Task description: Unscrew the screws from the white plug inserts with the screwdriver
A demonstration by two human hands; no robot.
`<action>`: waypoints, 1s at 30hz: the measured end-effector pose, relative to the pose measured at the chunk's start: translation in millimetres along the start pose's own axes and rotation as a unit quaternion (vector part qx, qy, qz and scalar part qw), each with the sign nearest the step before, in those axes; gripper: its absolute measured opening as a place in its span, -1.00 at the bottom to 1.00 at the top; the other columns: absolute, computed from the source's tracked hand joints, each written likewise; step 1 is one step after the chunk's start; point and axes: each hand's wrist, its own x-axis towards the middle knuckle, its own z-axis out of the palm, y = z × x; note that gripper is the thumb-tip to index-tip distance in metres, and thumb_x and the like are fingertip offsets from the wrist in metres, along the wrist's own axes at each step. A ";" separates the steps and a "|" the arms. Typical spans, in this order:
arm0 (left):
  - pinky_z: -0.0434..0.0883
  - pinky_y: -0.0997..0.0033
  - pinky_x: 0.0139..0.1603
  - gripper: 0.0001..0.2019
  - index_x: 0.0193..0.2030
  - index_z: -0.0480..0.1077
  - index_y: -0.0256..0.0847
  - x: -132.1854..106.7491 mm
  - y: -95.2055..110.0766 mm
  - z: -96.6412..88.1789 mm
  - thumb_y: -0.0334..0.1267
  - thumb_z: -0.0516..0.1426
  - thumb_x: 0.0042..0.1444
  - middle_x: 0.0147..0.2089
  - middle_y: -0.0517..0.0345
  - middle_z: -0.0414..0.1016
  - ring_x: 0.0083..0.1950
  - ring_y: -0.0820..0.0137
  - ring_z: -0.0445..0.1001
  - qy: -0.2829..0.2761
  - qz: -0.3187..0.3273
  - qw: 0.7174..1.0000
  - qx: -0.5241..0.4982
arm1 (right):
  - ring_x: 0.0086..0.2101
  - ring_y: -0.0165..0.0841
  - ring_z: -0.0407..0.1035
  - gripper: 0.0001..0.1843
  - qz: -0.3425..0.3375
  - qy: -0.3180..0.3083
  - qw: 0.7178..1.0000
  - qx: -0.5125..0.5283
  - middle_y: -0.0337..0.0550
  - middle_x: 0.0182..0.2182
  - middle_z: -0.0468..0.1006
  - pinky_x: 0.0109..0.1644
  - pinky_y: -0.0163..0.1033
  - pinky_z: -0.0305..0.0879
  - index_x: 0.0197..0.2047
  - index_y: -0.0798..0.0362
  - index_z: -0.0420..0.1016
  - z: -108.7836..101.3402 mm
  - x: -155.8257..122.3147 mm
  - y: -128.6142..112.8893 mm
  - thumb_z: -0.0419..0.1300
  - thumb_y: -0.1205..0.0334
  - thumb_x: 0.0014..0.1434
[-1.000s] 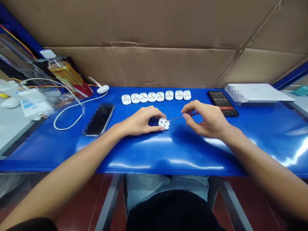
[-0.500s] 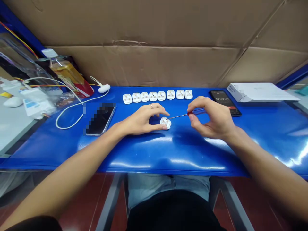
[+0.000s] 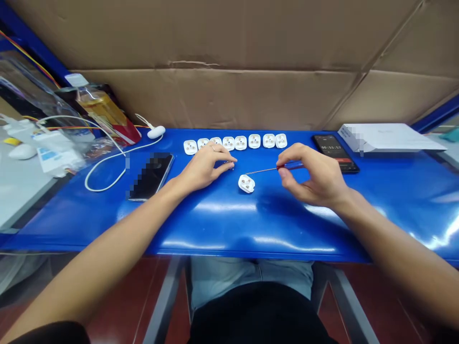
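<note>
In my right hand [image 3: 315, 174] is a screwdriver [image 3: 294, 165] with a clear, red-and-blue handle, held between thumb and fingers. Its thin shaft points left, the tip at the upper edge of a white plug part [image 3: 246, 183]. That part lies alone on the blue table, with small metal pieces in its recesses, and neither hand is around it. Up and to the left of it, my left hand [image 3: 208, 167] has thumb and fingertips drawn together; small metallic bits show at the tips, too tiny to name. Behind my hands stands a row of similar white plug parts [image 3: 240, 143], some partly hidden by the left hand.
A phone [image 3: 152, 177] lies left of my left arm, a second phone [image 3: 335, 153] showing a timer lies beyond my right hand. A white box [image 3: 394, 137] sits at the back right. A white cable [image 3: 103, 157] loops near a drink bottle [image 3: 105, 112] at left.
My left hand has let go of the white plug part and moved up and left, its fingertips closing together. The right hand stays nearly still with the screwdriver.
</note>
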 end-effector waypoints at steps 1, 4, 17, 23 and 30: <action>0.37 0.04 0.23 -0.77 -0.01 0.69 -0.13 0.2 -2.9 0.9 -0.12 0.23 0.38 -0.01 0.00 0.69 0.02 0.19 0.57 0.001 -0.007 1.000 0.011 | -0.25 -0.22 0.59 -0.82 0.001 -0.002 1.000 0.002 -0.13 -0.23 0.66 -0.17 -0.10 0.62 -0.07 -0.07 0.47 0.1 -0.1 -0.2 0.20 0.36 0.30; 0.39 0.05 0.22 -0.73 0.08 0.67 -0.13 0.2 -6.6 1.7 -0.10 0.24 0.37 0.06 -0.04 0.64 0.09 0.16 0.53 0.011 -0.027 0.999 0.027 | -0.28 -0.24 0.60 -0.85 -0.001 -0.007 1.000 -0.003 -0.14 -0.24 0.67 -0.21 -0.14 0.61 -0.08 -0.06 0.48 0.6 -0.9 0.3 0.19 0.35 0.31; 0.37 0.08 0.27 -0.36 0.26 0.56 -0.12 -5.0 32.2 -8.0 0.18 0.40 0.14 0.12 -0.05 0.63 0.18 0.08 0.47 -0.089 0.031 0.993 -0.066 | -0.39 -0.31 0.61 -0.87 -0.041 -0.012 0.999 -0.025 -0.24 -0.35 0.69 -0.30 -0.24 0.53 -0.14 -0.05 0.48 0.9 -2.4 -1.1 0.21 0.36 0.26; 0.42 0.20 0.09 -0.48 0.22 0.59 -0.14 -6.1 33.7 1.6 0.07 0.38 0.22 0.02 -0.02 0.65 0.05 0.17 0.50 -0.111 0.037 0.989 -0.089 | -0.38 -0.33 0.61 -0.86 -0.029 -0.040 0.999 -0.023 -0.22 -0.32 0.70 -0.29 -0.26 0.52 -0.12 -0.03 0.49 1.6 -2.1 -1.0 0.22 0.36 0.26; 0.41 0.21 0.04 -0.55 0.17 0.62 -0.11 -5.8 32.1 3.6 0.07 0.35 0.25 -0.05 0.02 0.65 0.01 0.19 0.49 -0.107 0.034 0.990 -0.089 | -0.39 -0.32 0.60 -0.86 -0.033 -0.027 0.999 -0.020 -0.23 -0.34 0.69 -0.29 -0.24 0.51 -0.13 -0.03 0.50 1.8 -2.2 -0.1 0.22 0.37 0.26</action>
